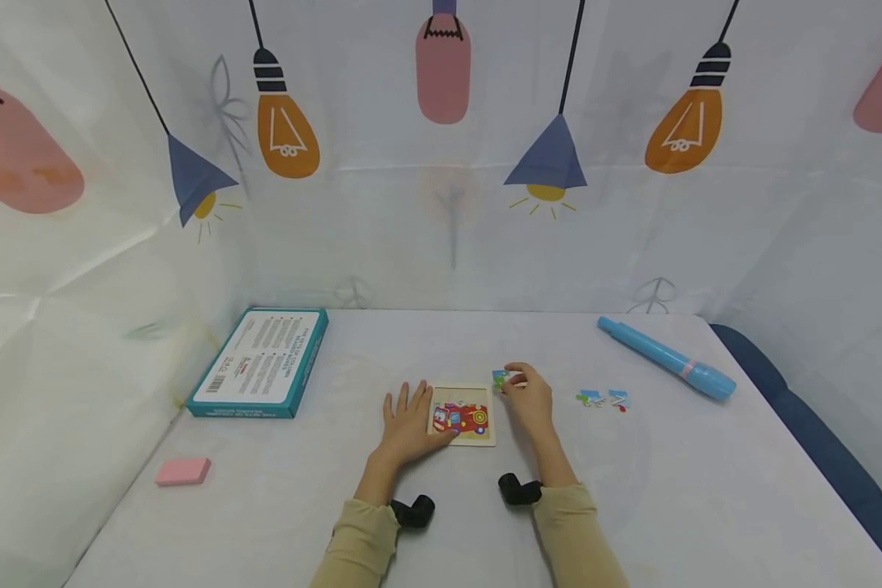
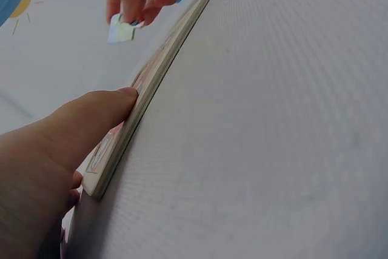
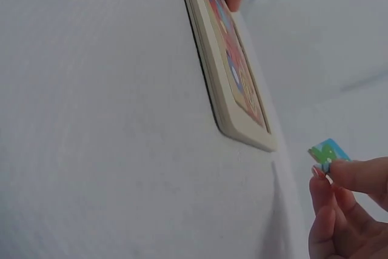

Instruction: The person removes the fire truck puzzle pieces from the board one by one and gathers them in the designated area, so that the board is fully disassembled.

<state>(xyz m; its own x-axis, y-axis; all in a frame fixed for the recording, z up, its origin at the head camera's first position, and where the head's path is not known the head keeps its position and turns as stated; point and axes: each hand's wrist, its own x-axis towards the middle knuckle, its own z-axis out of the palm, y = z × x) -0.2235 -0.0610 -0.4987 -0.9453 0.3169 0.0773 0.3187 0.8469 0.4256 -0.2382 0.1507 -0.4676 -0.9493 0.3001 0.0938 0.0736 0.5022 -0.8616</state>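
Note:
A small wooden puzzle tray [image 1: 492, 425] lies on the table, its lower part filled with a red vehicle picture [image 1: 470, 419] and its upper strip bare wood. My left hand [image 1: 409, 429] rests at the tray's left side with fingers spread straight, the thumb [image 2: 106, 108] pressing the near edge. Just beyond the tray's upper right corner, my right hand [image 1: 531, 400] pinches a blue and green puzzle piece [image 3: 329, 151] between thumb and fingertips, held above the table. Two loose puzzle pieces, one with green [image 1: 591, 398] and one with red [image 1: 619, 398], lie to the right.
A teal-edged box [image 1: 260, 359] lies at the back left, and a pink block [image 1: 183, 471] sits at the front left. At the back right is a blue marker-shaped tube [image 1: 665, 358]. A dark blue chair edge [image 1: 816, 429] shows beyond the table's right side.

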